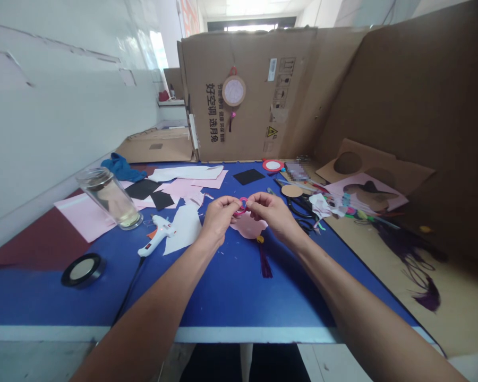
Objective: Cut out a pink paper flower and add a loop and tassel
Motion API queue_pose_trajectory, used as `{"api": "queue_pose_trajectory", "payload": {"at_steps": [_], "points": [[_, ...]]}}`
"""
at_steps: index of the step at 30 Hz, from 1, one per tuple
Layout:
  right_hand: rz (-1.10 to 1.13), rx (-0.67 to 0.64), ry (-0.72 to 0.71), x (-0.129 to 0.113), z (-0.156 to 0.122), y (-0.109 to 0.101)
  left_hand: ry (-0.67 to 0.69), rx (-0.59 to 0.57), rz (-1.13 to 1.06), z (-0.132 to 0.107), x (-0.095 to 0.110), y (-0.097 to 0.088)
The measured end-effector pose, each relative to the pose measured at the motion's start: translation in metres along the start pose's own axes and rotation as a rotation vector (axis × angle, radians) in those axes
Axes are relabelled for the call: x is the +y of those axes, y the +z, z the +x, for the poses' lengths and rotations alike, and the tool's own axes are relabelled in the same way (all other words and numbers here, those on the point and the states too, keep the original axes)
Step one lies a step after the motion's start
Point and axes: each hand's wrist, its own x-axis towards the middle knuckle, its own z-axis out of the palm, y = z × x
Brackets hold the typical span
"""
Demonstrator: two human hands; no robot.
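My left hand (220, 213) and my right hand (271, 209) meet over the middle of the blue table (231, 297). Both pinch a small pink loop (242, 204) between their fingertips. Under the loop hangs a pale pink paper disc (247, 227). A dark purple tassel (264, 261) trails from the disc and lies on the table. Both hands have their fingers closed.
A white glue gun (158, 234) and white paper scraps (185, 228) lie left of my hands. A glass jar (109, 197) and a black tape roll (82, 269) stand further left. Scissors (300, 208), beads and cardboard pieces lie on the right. Cardboard walls enclose the back and right.
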Motion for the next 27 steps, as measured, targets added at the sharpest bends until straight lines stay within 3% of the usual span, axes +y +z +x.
{"api": "queue_pose_trajectory", "payload": {"at_steps": [12,17,22,27], "points": [[-0.02,0.036,-0.017,0.002,0.002,-0.001,-0.055,-0.124,0.058,-0.006,0.004,0.001],[-0.009,0.133,-0.014,-0.002,0.005,-0.013,-0.007,-0.073,0.1,0.001,0.002,-0.005],[-0.02,0.203,0.036,-0.002,0.013,-0.038,0.155,0.005,0.459,0.011,-0.006,-0.015],[-0.423,0.382,0.013,0.017,0.025,-0.065,0.338,-0.034,0.888,0.005,-0.009,-0.012]]}}
